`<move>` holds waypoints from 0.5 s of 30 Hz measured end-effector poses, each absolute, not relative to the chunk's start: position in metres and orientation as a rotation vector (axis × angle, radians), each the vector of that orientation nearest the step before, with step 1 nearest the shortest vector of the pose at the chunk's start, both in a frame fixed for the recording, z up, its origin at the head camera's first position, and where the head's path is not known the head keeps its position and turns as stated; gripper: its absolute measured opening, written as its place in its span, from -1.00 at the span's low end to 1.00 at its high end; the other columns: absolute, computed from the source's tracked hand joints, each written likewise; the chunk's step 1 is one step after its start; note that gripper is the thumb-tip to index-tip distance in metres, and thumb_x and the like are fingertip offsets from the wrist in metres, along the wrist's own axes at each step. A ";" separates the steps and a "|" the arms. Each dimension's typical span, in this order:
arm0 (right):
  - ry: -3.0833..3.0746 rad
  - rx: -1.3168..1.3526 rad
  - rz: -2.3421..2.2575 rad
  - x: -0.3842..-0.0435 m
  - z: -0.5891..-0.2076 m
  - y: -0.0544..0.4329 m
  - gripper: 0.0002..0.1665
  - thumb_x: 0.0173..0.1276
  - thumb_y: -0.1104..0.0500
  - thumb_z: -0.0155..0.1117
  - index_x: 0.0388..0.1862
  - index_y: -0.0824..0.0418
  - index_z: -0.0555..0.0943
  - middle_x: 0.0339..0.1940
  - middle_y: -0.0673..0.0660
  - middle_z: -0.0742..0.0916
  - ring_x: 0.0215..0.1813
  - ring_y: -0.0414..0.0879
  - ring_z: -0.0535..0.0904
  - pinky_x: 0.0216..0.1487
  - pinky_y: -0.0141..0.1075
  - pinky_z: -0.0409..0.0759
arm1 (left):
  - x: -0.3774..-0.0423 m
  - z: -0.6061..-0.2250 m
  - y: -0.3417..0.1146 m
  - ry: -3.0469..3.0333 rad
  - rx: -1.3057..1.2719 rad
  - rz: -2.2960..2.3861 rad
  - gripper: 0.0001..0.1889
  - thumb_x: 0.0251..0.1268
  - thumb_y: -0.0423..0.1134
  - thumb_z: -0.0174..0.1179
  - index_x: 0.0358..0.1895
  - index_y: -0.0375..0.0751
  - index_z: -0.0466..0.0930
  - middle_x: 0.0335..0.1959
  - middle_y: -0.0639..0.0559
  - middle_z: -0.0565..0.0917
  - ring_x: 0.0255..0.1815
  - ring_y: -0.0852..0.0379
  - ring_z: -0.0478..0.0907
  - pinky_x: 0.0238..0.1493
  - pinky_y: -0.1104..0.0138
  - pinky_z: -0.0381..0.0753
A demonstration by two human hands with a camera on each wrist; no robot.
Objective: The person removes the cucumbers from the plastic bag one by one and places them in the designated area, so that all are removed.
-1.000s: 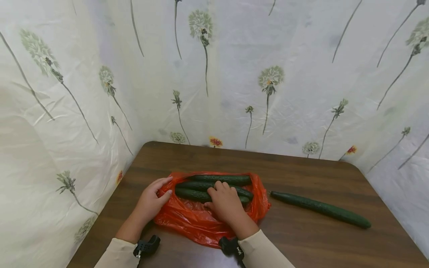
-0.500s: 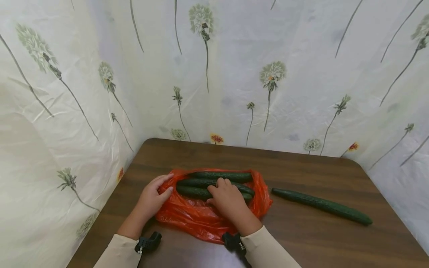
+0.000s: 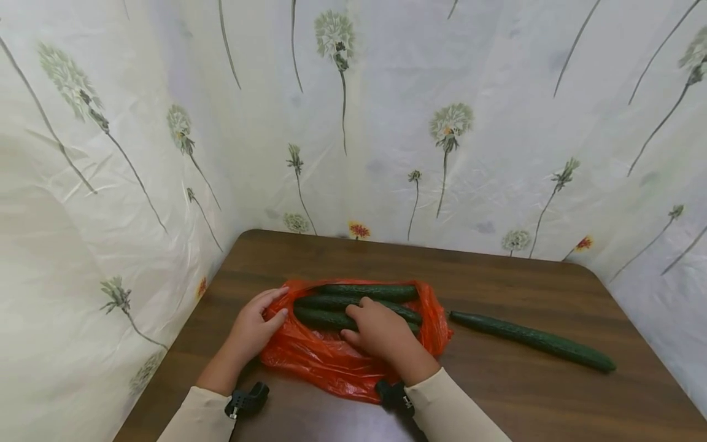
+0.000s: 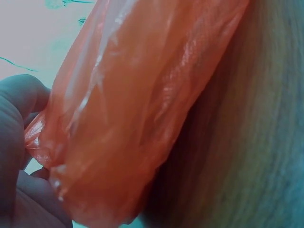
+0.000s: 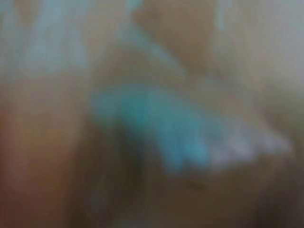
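Observation:
In the head view, a thin red plastic bag [image 3: 331, 368] lies with its mouth spread, showing several dark green cucumbers side by side inside. My left hand [image 3: 251, 322] holds the bag's left edge; the left wrist view shows a gathered bit of the bag [image 4: 40, 140] between thumb and fingers. Over the bag's right half, my right hand [image 3: 381, 331] grips the front cucumber [image 3: 320, 317], thumb on the near side and fingers across the top. The middle cucumber [image 3: 326, 302] and the back cucumber [image 3: 370, 291] lie behind it. The right wrist view is too blurred to read.
One more cucumber [image 3: 530, 337] lies on the brown wooden table [image 3: 497, 399], slanting just right of the bag. White sheeting [image 3: 386, 123] printed with dandelions hangs behind the table and along its left and right sides.
My right hand has shifted slightly right along the front cucumber, its fingers drawn closer together. The left hand keeps its hold on the bag's edge. The head view has shifted slightly.

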State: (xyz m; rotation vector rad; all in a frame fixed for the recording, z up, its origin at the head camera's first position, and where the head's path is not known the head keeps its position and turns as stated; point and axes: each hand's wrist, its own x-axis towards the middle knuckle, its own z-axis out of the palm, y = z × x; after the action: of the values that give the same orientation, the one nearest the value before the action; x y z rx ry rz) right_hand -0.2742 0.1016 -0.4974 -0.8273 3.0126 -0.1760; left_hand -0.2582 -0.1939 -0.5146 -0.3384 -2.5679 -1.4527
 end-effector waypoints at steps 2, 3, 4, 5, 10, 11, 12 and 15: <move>3.018 -0.826 -0.157 -0.274 -0.496 0.104 -0.48 0.48 -0.30 0.28 0.18 -0.01 0.65 -0.05 0.08 0.70 -0.10 -0.03 0.66 0.00 -0.04 0.74 | -0.258 -0.515 -0.193 -2.570 -0.334 -1.458 -0.50 0.45 -0.26 0.34 0.42 -0.05 0.59 0.42 -0.13 0.56 0.46 -0.19 0.46 0.45 -0.16 0.44; 3.024 -0.824 -0.146 -0.274 -0.496 0.105 -0.46 0.47 -0.30 0.28 0.20 0.00 0.65 -0.02 0.08 0.72 -0.05 -0.01 0.68 0.04 -0.02 0.74 | -0.258 -0.516 -0.193 -2.571 -0.333 -1.462 -0.50 0.45 -0.26 0.34 0.42 -0.05 0.59 0.43 -0.13 0.56 0.46 -0.19 0.46 0.45 -0.15 0.44; 3.032 -0.820 -0.133 -0.274 -0.495 0.106 -0.44 0.47 -0.30 0.27 0.22 0.01 0.65 0.01 0.07 0.74 -0.01 0.00 0.68 0.07 -0.01 0.73 | -0.258 -0.516 -0.193 -2.572 -0.332 -1.462 -0.50 0.45 -0.26 0.34 0.43 -0.04 0.59 0.43 -0.12 0.55 0.46 -0.19 0.46 0.45 -0.15 0.44; 3.039 -0.812 -0.124 -0.274 -0.494 0.107 -0.42 0.47 -0.31 0.27 0.24 0.02 0.65 0.04 0.08 0.74 0.03 0.01 0.69 0.10 0.00 0.73 | -0.258 -0.516 -0.193 -2.572 -0.332 -1.465 -0.50 0.45 -0.26 0.34 0.43 -0.04 0.58 0.43 -0.12 0.55 0.46 -0.18 0.46 0.45 -0.15 0.44; 3.075 -0.778 -0.080 -0.274 -0.486 0.113 -0.39 0.44 -0.34 0.28 0.22 0.05 0.65 0.03 0.08 0.75 0.02 0.01 0.69 0.07 -0.01 0.73 | -0.259 -0.517 -0.193 -2.563 -0.334 -1.473 -0.50 0.45 -0.28 0.34 0.43 -0.02 0.58 0.42 -0.09 0.56 0.46 -0.16 0.46 0.46 -0.14 0.44; 3.079 -0.774 -0.068 -0.274 -0.484 0.115 -0.38 0.44 -0.35 0.27 0.21 0.05 0.65 0.02 0.07 0.75 0.01 0.01 0.69 0.06 -0.02 0.73 | -0.259 -0.517 -0.193 -2.562 -0.337 -1.472 -0.50 0.45 -0.28 0.34 0.43 -0.02 0.58 0.42 -0.09 0.56 0.46 -0.16 0.46 0.45 -0.14 0.45; 3.083 -0.772 -0.049 -0.274 -0.482 0.116 -0.37 0.44 -0.38 0.26 0.20 0.05 0.65 0.00 0.07 0.75 0.00 0.00 0.69 0.04 -0.03 0.74 | -0.259 -0.517 -0.194 -2.562 -0.337 -1.470 -0.50 0.45 -0.27 0.34 0.43 -0.02 0.58 0.42 -0.09 0.56 0.46 -0.16 0.46 0.45 -0.14 0.45; 3.093 -0.782 0.004 -0.272 -0.477 0.121 -0.32 0.44 -0.43 0.23 0.18 0.05 0.66 -0.03 0.07 0.75 -0.04 0.00 0.70 -0.01 -0.04 0.74 | -0.259 -0.516 -0.194 -2.558 -0.342 -1.465 -0.50 0.46 -0.28 0.33 0.43 -0.03 0.58 0.42 -0.09 0.56 0.46 -0.16 0.46 0.45 -0.15 0.44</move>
State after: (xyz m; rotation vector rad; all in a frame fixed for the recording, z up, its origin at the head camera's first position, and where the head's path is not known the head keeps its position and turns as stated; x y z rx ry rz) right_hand -0.2721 0.1214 -0.4766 -0.7817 3.0930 0.0039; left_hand -0.2588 -0.1938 -0.5160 -0.3415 -2.5582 -1.4648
